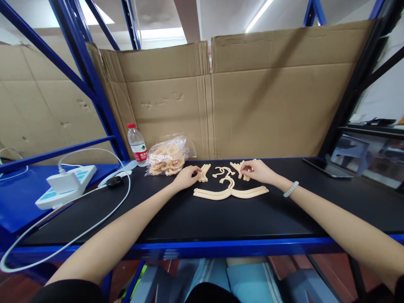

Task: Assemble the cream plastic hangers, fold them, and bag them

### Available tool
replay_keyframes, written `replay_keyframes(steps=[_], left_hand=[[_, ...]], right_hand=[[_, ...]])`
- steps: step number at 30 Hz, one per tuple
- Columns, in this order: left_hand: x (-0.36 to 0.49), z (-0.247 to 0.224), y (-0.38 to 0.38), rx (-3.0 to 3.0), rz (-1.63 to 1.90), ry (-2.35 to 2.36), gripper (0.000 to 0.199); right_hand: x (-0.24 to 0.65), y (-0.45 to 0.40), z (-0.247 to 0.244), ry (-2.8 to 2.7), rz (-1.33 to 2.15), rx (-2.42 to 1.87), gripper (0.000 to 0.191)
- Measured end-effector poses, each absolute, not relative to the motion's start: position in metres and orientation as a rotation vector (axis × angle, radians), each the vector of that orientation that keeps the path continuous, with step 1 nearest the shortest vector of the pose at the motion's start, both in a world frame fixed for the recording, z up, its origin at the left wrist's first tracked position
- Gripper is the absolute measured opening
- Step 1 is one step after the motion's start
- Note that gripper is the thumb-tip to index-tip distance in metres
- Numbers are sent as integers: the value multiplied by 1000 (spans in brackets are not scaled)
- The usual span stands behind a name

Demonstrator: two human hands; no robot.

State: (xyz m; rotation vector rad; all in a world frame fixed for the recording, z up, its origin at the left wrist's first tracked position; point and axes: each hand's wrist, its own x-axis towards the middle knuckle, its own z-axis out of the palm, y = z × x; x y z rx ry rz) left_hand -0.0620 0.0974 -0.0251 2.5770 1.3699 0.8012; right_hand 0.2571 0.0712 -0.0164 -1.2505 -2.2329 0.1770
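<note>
- From my remote seat I saw both bare arms stretched out over the black worktop (221,219), toward 12 o'clock from the body.
- The left hand (186,177) lay palm down, its fingertips (197,170) touching a small bundle of cream plastic sticks (204,172) that sat just at its 3 o'clock. The fingers were loosely curled and narrow; I could not tell whether they had pinched a stick or only rested on the bundle.
- The right hand (257,171) had its fingers closed narrowly on a second bundle of sticks (239,169), which sat at its 9 o'clock and fanned toward 11 o'clock.
- Between the 2 hands lay small curved hook pieces (222,171), touched by neither hand.
- Just nearer the body lay 2 long curved cream arms (230,193), meeting in the middle. Their long axis ran 9 to 3 o'clock. They sat at 5 o'clock from the left hand and 7 o'clock from the right, about equally near to both.
- A clear bag of cream parts (166,159) sat at 10 o'clock from the left hand, with a water bottle (138,145) beside it.
- White cables (104,210) and a white power strip (66,185) lay well apart toward 9 o'clock; a tablet (326,167) toward 3 o'clock.
- A cardboard wall (268,97) closed off 12 o'clock; the worktop's blue front edge (221,248) ran below the forearms, with bare black surface between.
</note>
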Motion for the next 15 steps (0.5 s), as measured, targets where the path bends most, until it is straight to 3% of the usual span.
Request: replay_keyframes(steps=[11, 15], left_hand=[[-64, -28, 101, 2588, 816, 1490, 20], [-64, -29, 103, 2577, 821, 1483, 21]], right_hand=[[227, 113, -6, -2412, 23, -1413, 11], [221, 115, -6, -2387, -42, -1511, 23]])
